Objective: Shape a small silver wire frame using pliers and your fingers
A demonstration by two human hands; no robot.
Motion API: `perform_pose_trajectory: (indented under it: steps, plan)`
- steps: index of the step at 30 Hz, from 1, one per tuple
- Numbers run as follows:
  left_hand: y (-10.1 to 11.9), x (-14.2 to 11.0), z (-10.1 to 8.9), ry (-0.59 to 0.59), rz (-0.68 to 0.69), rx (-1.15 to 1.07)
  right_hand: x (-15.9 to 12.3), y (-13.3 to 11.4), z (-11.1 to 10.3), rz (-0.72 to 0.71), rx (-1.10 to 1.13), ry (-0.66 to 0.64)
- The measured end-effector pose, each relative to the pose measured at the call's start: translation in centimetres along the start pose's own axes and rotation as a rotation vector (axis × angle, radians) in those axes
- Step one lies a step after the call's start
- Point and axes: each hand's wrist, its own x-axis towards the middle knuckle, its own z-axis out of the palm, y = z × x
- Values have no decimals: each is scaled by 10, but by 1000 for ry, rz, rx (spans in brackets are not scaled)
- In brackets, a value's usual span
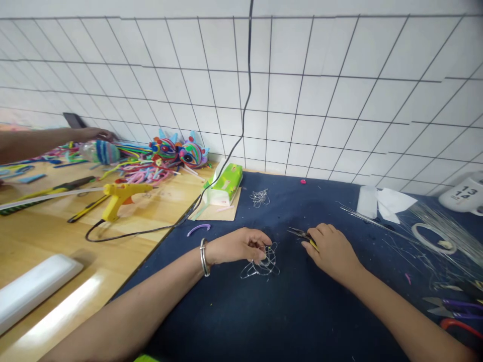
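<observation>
My left hand (241, 245) pinches a small bent-wire frame (264, 266) made of several loops, just above the dark blue cloth (234, 322). A silver bangle (204, 257) circles that wrist. Long-nose pliers (301, 234) with yellow-and-black handles are gripped in my right hand (332, 249); their jaws point left, apart from the wire frame. Behind my hands lies a second tangle of bent wire (260, 198). My left fingers partly hide the frame's upper side.
On the left wooden table (124, 266) stand a yellow glue gun (119, 197) with its cord, cutters and colourful pipe cleaners (141, 173). Another person's hand (94, 134) reaches there. A tissue pack (224, 183) sits behind. Straight wires (449, 226), purple-handled scissors (453, 306) and a mug (464, 196) lie right.
</observation>
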Motion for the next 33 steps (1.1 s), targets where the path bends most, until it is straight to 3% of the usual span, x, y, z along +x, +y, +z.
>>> perform_pose_trajectory:
  steps: [8, 13, 26, 30, 33]
  plan:
    - [5, -4, -7, -18, 95, 199, 6, 39, -1, 81, -29, -52]
    - [11, -7, -8, -94, 143, 245, 8, 52, 3, 83, 0, -120]
    - [7, -6, -12, -128, 169, 253, 4, 37, 8, 49, -12, -104]
    - [6, -6, -10, -177, 164, 182, 5, 28, 2, 27, -1, -28]
    - [3, -4, -5, -138, 172, 102, 3, 13, -6, -64, 124, 27]
